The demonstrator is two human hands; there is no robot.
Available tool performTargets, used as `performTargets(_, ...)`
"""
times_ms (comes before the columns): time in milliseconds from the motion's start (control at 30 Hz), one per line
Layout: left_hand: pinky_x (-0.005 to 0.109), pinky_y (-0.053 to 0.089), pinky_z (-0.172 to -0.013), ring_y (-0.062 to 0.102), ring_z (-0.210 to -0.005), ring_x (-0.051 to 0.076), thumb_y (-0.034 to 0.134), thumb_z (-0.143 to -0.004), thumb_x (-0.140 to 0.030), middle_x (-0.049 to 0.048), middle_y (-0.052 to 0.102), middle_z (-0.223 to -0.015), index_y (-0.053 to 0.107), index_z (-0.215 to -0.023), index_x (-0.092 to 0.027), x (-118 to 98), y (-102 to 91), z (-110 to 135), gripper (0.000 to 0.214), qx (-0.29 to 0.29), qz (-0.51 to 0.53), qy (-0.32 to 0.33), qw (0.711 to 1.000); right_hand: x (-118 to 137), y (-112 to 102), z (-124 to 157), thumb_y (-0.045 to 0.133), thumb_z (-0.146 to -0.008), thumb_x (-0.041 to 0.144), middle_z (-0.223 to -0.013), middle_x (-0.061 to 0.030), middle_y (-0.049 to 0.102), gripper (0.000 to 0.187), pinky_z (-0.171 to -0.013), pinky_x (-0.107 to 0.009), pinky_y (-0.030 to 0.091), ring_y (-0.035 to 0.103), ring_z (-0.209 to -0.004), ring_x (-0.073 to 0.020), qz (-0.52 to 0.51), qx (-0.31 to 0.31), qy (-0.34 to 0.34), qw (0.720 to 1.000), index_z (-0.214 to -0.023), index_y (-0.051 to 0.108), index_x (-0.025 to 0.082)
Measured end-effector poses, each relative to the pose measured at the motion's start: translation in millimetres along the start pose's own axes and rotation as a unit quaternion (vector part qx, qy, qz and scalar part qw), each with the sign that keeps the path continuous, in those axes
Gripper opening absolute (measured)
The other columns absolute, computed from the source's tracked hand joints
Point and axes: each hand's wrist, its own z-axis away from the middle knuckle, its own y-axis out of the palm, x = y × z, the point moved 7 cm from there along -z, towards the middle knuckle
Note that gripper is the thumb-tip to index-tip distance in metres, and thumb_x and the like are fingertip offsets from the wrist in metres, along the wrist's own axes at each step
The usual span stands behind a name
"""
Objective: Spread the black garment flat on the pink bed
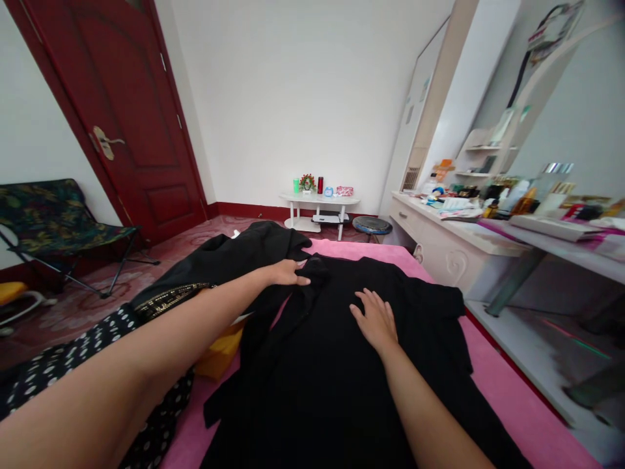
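Note:
A black garment (336,371) lies spread on a pink bed cover (498,391) in front of me. My right hand (375,319) rests flat on the middle of the garment, fingers stretched out and apart. My left hand (288,272) reaches further out to the garment's far left corner, fingers laid on the cloth near a fold; it looks flat rather than gripping. Another black piece of clothing (229,257) lies bunched beyond my left arm.
A black-and-white spotted cloth (63,365) and a yellow item (222,355) lie left of the garment. A white dressing table (459,238) crowded with bottles stands at right. A small white table (319,200), a round stool (372,225), a folding chair (53,221) and a red door (127,111) lie beyond.

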Motion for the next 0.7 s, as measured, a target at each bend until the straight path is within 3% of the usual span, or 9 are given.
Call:
performTargets(100, 0.030, 0.049, -0.080, 0.063, -0.098, 0.026, 0.048, -0.084, -0.046, 0.0121, 0.066, -0.106, 0.065, -0.109, -0.014, 20, -30.7, 11, 0.043, -0.085, -0.075, -0.095, 0.989, -1, -1, 0, 0.040, -0.089, 0.041, -0.146, -0.0045, 0.039, 0.045, -0.112, -0.046, 0.015, 0.027, -0.137, -0.0226, -0.008, -0.006, -0.004, 1.000, -0.130, 0.050, 0.024)
performTargets(167, 0.041, 0.047, -0.082, 0.059, -0.103, 0.034, 0.050, -0.084, -0.033, 0.0212, 0.062, -0.111, 0.061, -0.114, -0.008, 34, -49.9, 17, 0.041, -0.136, -0.128, -0.146, 0.971, -1, -1, 0, 0.040, -0.089, 0.041, -0.146, -0.0042, 0.039, 0.045, -0.112, -0.046, 0.014, 0.027, -0.137, -0.0223, -0.011, -0.009, -0.004, 1.000, -0.130, 0.050, 0.024)
performTargets(267, 0.053, 0.041, -0.087, 0.053, -0.110, 0.039, 0.048, -0.082, -0.015, 0.0270, 0.056, -0.116, 0.057, -0.116, -0.005, 36, -57.0, 22, 0.036, -0.181, -0.195, -0.148, 0.953, -2, 0, 0, 0.041, -0.089, 0.041, -0.145, -0.0044, 0.039, 0.045, -0.112, -0.046, 0.014, 0.027, -0.137, -0.0228, -0.013, -0.007, -0.001, 1.000, -0.129, 0.050, 0.024)
performTargets(367, 0.055, 0.028, -0.101, 0.037, -0.128, 0.035, 0.037, -0.088, -0.009, 0.0199, 0.044, -0.135, 0.057, -0.120, -0.014, 16, -40.9, 15, 0.038, -0.195, -0.236, -0.077, 0.949, -1, 0, 0, 0.040, -0.089, 0.040, -0.145, -0.0043, 0.039, 0.045, -0.112, -0.046, 0.014, 0.027, -0.137, -0.0232, -0.013, -0.004, -0.002, 1.000, -0.129, 0.051, 0.024)
performTargets(467, 0.050, 0.011, -0.111, 0.018, -0.138, 0.029, 0.037, -0.088, -0.008, 0.0069, 0.033, -0.147, 0.059, -0.118, -0.023, -22, -14.8, 0, 0.040, -0.174, -0.291, 0.078, 0.938, 0, -2, 0, 0.040, -0.089, 0.040, -0.145, -0.0038, 0.039, 0.045, -0.112, -0.046, 0.014, 0.026, -0.137, -0.0229, -0.015, -0.001, -0.001, 1.000, -0.129, 0.051, 0.024)
performTargets(567, 0.046, 0.019, -0.110, 0.037, -0.127, 0.028, 0.036, -0.089, -0.010, 0.0129, 0.050, -0.131, 0.064, -0.108, -0.017, -55, 19.1, -9, 0.035, -0.092, -0.312, 0.237, 0.915, 0, -3, 0, 0.041, -0.089, 0.040, -0.145, -0.0035, 0.039, 0.045, -0.112, -0.046, 0.014, 0.026, -0.137, -0.0224, -0.015, 0.003, 0.004, 1.000, -0.129, 0.051, 0.024)
performTargets(633, 0.037, 0.034, -0.101, 0.053, -0.107, 0.024, 0.042, -0.087, -0.015, 0.0115, 0.061, -0.112, 0.067, -0.099, -0.017, -62, 39.4, -12, 0.028, -0.033, -0.300, 0.269, 0.915, 0, -3, 0, 0.041, -0.089, 0.040, -0.145, -0.0036, 0.039, 0.045, -0.112, -0.046, 0.014, 0.026, -0.137, -0.0223, -0.013, 0.002, 0.005, 1.000, -0.129, 0.051, 0.024)
performTargets(700, 0.030, 0.043, -0.088, 0.059, -0.092, 0.019, 0.048, -0.085, -0.020, 0.0072, 0.063, -0.108, 0.065, -0.105, -0.020, -59, 52.2, -15, 0.027, -0.010, -0.293, 0.261, 0.920, -1, -2, -1, 0.041, -0.089, 0.040, -0.145, -0.0037, 0.039, 0.044, -0.112, -0.046, 0.014, 0.026, -0.137, -0.0223, -0.010, 0.001, 0.004, 1.000, -0.129, 0.051, 0.025)
